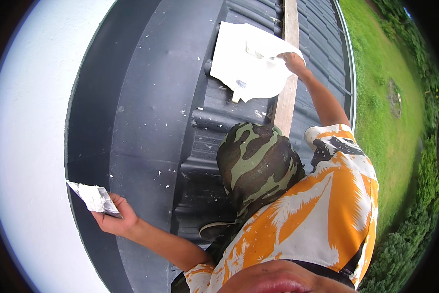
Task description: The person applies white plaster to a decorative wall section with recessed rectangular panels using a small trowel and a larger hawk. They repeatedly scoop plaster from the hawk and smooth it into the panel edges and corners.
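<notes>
Out at the left, my left hand point(116, 216) is closed around a flat metal putty knife point(113, 209). White putty point(93, 196) is heaped on its blade, close to the white wall point(29, 146). Reaching far forward, my right hand point(294, 63) is closed on the handle of a second putty knife point(255, 49), whose blade is hard to make out against the white. Under it a bright white sheet point(251, 73) lies on the roof, partly over a wooden plank. Another small tool point(238, 88) with a pale end rests at the sheet's near edge.
Dark ribbed roofing point(214, 117) slopes under me, with smooth flashing point(146, 112) along the wall, flecked with white. A wooden plank point(288, 105) runs up the roof. At the right the roof ends at a gutter point(349, 63); grass point(385, 122) lies far below. My camouflage-clad knee point(258, 166) is bent.
</notes>
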{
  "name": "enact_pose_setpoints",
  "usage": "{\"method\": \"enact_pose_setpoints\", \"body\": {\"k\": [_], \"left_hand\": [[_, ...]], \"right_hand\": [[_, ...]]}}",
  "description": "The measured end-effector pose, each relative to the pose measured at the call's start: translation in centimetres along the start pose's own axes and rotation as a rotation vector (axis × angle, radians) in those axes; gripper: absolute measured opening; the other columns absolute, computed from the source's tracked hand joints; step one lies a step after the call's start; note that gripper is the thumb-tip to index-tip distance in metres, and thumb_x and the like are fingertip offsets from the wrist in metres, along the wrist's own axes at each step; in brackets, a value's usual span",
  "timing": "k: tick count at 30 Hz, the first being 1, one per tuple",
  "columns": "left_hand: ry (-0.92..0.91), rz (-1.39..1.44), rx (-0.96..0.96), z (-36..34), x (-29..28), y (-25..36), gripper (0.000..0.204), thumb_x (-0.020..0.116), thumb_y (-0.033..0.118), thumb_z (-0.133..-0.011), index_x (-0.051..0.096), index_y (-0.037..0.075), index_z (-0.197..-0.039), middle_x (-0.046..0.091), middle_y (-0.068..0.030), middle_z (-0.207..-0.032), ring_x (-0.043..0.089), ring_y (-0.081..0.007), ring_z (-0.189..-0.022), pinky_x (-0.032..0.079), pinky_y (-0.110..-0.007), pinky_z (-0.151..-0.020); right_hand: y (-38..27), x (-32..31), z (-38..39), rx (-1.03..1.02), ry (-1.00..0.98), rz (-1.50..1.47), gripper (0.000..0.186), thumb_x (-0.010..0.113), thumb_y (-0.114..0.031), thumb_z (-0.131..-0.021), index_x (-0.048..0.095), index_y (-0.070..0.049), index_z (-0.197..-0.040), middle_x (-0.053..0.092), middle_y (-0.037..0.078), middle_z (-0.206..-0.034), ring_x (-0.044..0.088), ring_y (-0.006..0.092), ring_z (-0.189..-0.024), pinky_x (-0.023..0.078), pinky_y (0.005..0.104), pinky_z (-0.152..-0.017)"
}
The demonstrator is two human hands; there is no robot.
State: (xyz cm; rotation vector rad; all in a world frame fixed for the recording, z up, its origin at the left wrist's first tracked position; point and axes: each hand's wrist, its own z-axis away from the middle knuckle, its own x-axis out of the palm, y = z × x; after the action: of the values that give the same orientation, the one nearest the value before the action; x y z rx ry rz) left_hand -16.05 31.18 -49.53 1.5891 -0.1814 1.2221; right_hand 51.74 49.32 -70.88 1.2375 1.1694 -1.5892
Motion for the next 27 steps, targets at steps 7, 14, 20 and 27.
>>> {"method": "enact_pose_setpoints", "body": {"k": [7, 14, 20, 27], "left_hand": [[0.003, -0.032, 0.037, 0.3, 0.1, 0.9, 0.029, 0.047, 0.016, -0.098, 0.058, -0.005, -0.115, 0.067, -0.0137, -0.106, 0.068, -0.0210, -0.087, 0.055, -0.028, -0.068], [0.032, -0.063, 0.026, 0.3, 0.3, 0.9, 0.029, 0.047, 0.016, -0.097, 0.058, -0.005, -0.114, 0.067, -0.0129, -0.104, 0.068, -0.0207, -0.085, 0.055, -0.029, -0.067], [0.246, -0.166, 0.143, 1.4, 3.3, -0.5, 0.029, 0.048, 0.012, -0.097, 0.055, -0.009, -0.115, 0.063, -0.0185, -0.100, 0.063, -0.0235, -0.078, 0.051, -0.028, -0.061], [0.076, -0.201, 0.072, 0.7, 0.8, 0.9, 0.029, 0.048, 0.014, -0.097, 0.058, -0.005, -0.115, 0.065, -0.0134, -0.104, 0.066, -0.0201, -0.086, 0.052, -0.029, -0.066]], "right_hand": [[-0.6, -1.9, -5.5, 0.152, 0.070, -0.012, 0.044, 0.044, -0.006, -0.092, 0.068, -0.028, -0.121, 0.067, 0.011, -0.118, 0.066, 0.0296, -0.103, 0.052, 0.0400, -0.088], [0.7, -0.2, -7.8, -0.024, -0.018, 0.090, 0.053, 0.043, 0.000, -0.083, 0.069, -0.028, -0.120, 0.069, 0.016, -0.108, 0.066, 0.0317, -0.103, 0.053, 0.0404, -0.089], [-0.5, -3.1, -7.4, 0.032, -0.011, 0.020, 0.062, 0.037, 0.005, -0.082, 0.066, -0.030, -0.123, 0.066, 0.016, -0.118, 0.065, 0.0319, -0.106, 0.052, 0.0398, -0.093], [1.1, -0.6, -8.4, -0.063, -0.076, 0.190, 0.061, 0.038, 0.007, -0.083, 0.067, -0.028, -0.123, 0.066, 0.013, -0.121, 0.065, 0.0307, -0.108, 0.053, 0.0403, -0.094]]}}
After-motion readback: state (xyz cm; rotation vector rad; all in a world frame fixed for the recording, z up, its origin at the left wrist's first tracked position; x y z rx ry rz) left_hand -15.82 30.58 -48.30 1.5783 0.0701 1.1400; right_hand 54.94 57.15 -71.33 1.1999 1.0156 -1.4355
